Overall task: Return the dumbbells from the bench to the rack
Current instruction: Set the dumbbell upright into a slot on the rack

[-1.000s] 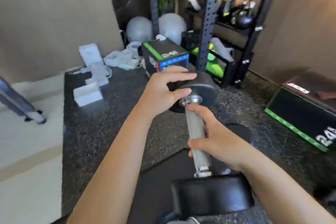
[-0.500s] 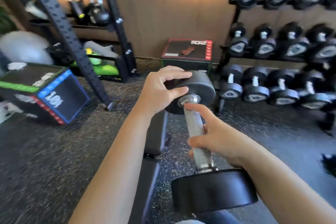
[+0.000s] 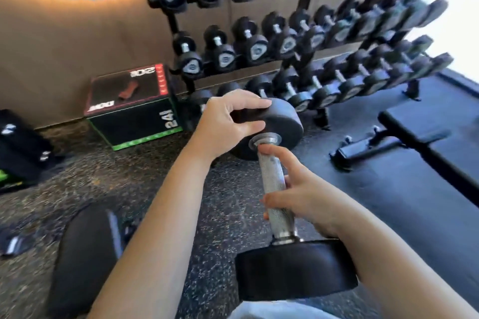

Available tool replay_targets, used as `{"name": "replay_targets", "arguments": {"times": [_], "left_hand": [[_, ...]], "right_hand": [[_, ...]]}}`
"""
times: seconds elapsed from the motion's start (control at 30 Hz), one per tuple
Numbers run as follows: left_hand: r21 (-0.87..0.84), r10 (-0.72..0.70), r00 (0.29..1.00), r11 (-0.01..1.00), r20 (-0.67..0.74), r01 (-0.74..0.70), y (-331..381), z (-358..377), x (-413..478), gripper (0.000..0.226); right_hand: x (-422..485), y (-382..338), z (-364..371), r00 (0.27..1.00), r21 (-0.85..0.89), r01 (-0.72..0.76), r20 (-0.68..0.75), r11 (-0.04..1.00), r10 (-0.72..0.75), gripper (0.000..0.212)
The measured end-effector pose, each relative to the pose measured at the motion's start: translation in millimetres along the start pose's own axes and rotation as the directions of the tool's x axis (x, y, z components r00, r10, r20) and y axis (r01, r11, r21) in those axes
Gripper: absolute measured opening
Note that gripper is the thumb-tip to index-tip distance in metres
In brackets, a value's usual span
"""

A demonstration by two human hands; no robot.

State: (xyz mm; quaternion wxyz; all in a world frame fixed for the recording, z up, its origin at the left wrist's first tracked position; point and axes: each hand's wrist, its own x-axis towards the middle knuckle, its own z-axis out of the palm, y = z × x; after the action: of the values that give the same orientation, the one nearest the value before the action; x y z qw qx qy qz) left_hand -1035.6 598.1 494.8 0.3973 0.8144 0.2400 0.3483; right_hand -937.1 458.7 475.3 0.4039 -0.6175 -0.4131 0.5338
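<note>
Hands (image 3: 228, 124) (image 3: 308, 197) on dumbbell (image 3: 295, 269), rack (image 3: 305, 0) seemingly close

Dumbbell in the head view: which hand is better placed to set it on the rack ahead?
Right, likely. The right hand has its grip round the metal handle of the dumbbell; the left hand only holds the far head's rim, steadying. The rack stands just ahead.
</note>
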Motion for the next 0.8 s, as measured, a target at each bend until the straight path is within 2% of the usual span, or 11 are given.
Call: {"name": "replay_targets", "arguments": {"times": [0.13,0.27,0.43,0.57,0.8], "left_hand": [[-0.054,0.079,0.993,0.996,0.084,-0.074,1.6,60.4,68.5,0.042],[-0.128,0.159,0.981,0.981,0.114,-0.145,5.5,112.0,118.9,0.04],[-0.215,0.21,0.954,0.963,0.213,-0.164,3.2,165.5,176.4,0.04],[-0.255,0.226,0.927,0.955,0.3,-0.151,-17.3,197.1,223.4,0.04],[-0.277,0.258,0.891,0.948,0.374,-0.158,-76.3,224.6,336.5,0.037]], "right_hand": [[8.7,0.1,-66.2,0.981,-0.085,0.019,-0.191,0.996,-0.035,0.074],[11.2,-1.9,-122.8,0.953,-0.098,0.009,-0.302,0.995,-0.039,0.075],[26.2,4.7,-176.9,0.905,-0.026,-0.027,-0.426,0.999,0.013,0.075],[57.2,6.5,-209.2,0.865,0.007,-0.058,-0.499,0.998,0.054,0.076],[158.0,-5.1,-269.7,0.819,0.096,-0.077,-0.561,0.992,0.118,0.078]]}}
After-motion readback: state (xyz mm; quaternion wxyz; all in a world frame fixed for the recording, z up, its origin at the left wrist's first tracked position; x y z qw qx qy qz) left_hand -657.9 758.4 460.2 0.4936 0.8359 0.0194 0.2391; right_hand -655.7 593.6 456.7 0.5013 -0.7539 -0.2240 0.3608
